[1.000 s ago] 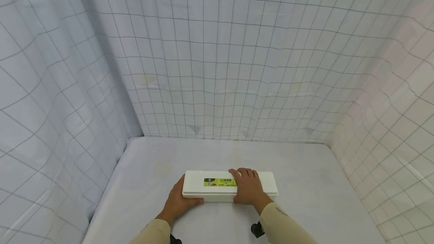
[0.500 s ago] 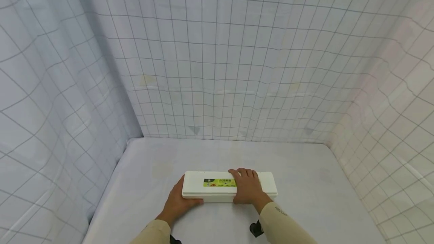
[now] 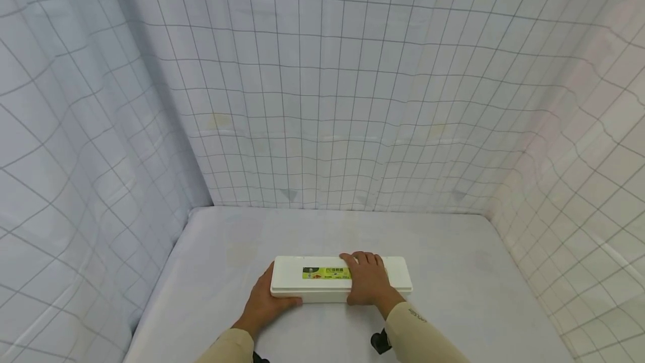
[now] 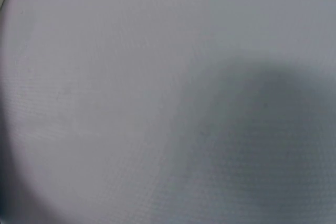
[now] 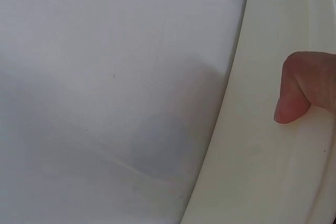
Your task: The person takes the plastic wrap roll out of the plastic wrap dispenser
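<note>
A long white cling film box (image 3: 292, 280) lies crosswise on the white table, with a yellow-green label (image 3: 322, 273) on its lid. My left hand (image 3: 264, 302) holds its left end, thumb along the front face and fingers round the side. Over the right half of the lid, my right hand (image 3: 369, 282) grips the box from above. Its fingertips reach the far edge, and it covers part of the label. The right wrist view shows a bent thumb (image 5: 304, 85) against the front wall of the box (image 5: 236, 150). In the left wrist view no hand appears.
White cloth covers the table (image 3: 322, 332), and shadow falls across the tabletop (image 4: 105, 77) in the left wrist view. White grid-patterned curtains (image 3: 322, 99) enclose it at the back and both sides. A dark wrist device (image 3: 381, 341) sits under the right sleeve.
</note>
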The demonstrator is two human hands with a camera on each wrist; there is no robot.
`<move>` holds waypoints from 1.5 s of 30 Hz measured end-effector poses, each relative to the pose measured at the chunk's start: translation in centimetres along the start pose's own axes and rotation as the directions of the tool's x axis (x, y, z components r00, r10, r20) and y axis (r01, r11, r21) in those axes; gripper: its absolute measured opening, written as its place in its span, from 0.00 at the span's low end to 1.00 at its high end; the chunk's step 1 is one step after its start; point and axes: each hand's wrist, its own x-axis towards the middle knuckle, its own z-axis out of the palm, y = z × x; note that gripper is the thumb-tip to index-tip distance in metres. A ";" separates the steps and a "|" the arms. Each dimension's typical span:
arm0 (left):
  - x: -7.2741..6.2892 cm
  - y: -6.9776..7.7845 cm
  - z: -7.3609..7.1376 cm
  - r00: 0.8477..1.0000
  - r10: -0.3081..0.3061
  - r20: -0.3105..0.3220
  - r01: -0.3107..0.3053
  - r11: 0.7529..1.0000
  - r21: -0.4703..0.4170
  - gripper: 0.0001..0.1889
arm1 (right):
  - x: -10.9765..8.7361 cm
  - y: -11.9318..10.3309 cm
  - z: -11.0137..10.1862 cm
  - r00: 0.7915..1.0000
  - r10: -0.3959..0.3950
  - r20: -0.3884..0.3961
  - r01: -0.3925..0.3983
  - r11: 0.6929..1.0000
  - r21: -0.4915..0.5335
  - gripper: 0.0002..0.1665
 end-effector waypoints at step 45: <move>-0.3 0.2 0.1 0.999 -0.032 -0.019 0.032 0.999 -0.009 0.64 | 0.8 0.2 -1.2 0.995 -0.013 0.095 0.009 0.999 0.043 0.60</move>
